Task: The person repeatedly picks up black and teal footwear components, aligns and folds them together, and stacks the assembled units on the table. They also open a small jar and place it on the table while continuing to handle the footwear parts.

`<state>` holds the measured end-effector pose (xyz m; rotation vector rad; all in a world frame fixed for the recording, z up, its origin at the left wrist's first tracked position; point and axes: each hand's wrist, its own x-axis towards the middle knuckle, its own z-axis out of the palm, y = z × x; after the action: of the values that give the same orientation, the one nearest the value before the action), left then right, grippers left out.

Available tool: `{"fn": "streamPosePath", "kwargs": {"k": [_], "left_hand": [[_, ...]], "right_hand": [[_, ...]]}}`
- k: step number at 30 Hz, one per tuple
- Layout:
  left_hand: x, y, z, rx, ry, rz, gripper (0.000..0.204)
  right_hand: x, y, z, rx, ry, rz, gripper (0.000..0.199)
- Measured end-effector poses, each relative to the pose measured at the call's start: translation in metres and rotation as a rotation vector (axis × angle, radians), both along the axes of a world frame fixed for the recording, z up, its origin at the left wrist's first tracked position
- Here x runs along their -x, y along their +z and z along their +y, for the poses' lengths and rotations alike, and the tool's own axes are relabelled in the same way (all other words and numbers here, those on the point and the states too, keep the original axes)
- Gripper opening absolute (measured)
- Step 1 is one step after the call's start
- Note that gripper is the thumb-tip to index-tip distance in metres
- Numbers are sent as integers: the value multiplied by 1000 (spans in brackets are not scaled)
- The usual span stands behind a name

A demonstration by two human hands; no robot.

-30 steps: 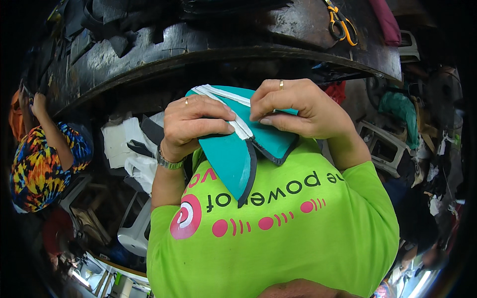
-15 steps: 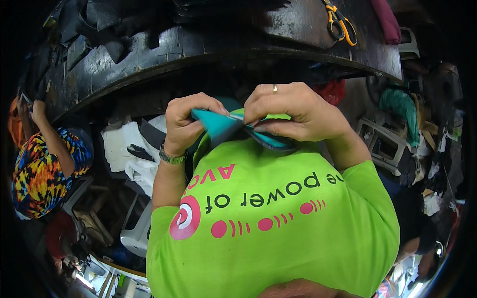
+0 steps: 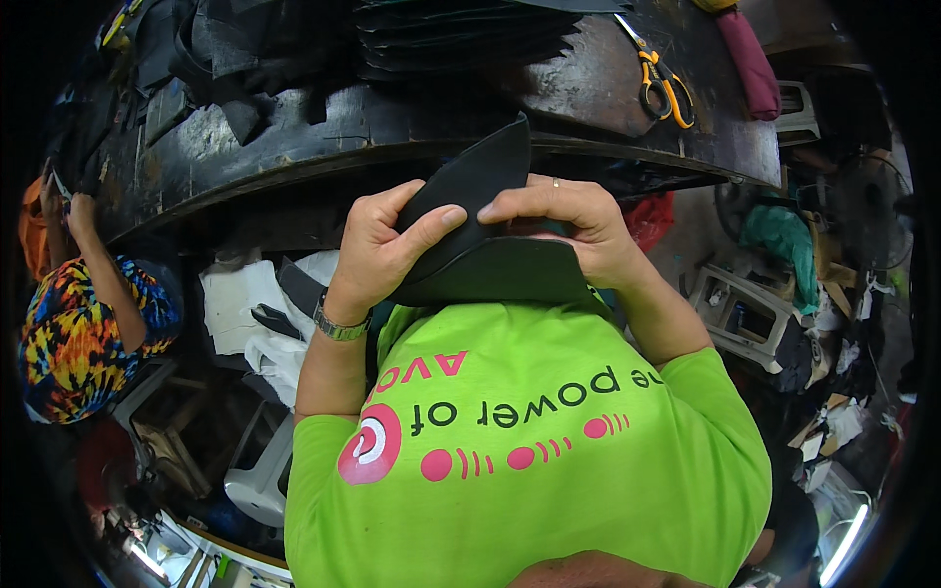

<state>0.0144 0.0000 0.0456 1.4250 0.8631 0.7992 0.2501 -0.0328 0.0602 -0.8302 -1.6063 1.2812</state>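
Note:
In front of my chest is a bent black sheet piece [image 3: 505, 269], smooth and stiff-looking, with a pointed flap standing up and a wider flap toward my shirt. My left hand [image 3: 377, 240] grips its left side, thumb pressed on the black face and fingers mostly out of sight behind. From the right, my right hand [image 3: 583, 220] holds the piece close to the fold, one fingertip on the black surface near my left thumb. Part of the right hand is hidden by the nearer flap.
Beyond my hands runs a dark worktable [image 3: 323, 122]. On it lie orange-handled scissors [image 3: 667, 93], a stack of black sheets [image 3: 461, 39], black scraps [image 3: 211, 69] and a maroon roll [image 3: 750, 64]. A co-worker [image 3: 98, 333] is at the left; a plastic stool [image 3: 740, 314] stands right.
The piece has been turned and opened out: its teal side showed before, and its black face shows now. Both hands have shifted around it, and the view has tilted slightly.

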Motion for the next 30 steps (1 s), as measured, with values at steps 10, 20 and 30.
{"fn": "streamPosePath", "kwargs": {"k": [10,20,30], "left_hand": [[1,-4,-4,123,-10,-30,23],[4,-12,-9,212,35,-159,19],[12,-18,-14,187,73,-265,13]], "right_hand": [[-8,-2,1,-134,69,-101,29],[8,-1,-7,-179,-52,-100,23],[22,1,-23,-71,-171,-37,19]]}}
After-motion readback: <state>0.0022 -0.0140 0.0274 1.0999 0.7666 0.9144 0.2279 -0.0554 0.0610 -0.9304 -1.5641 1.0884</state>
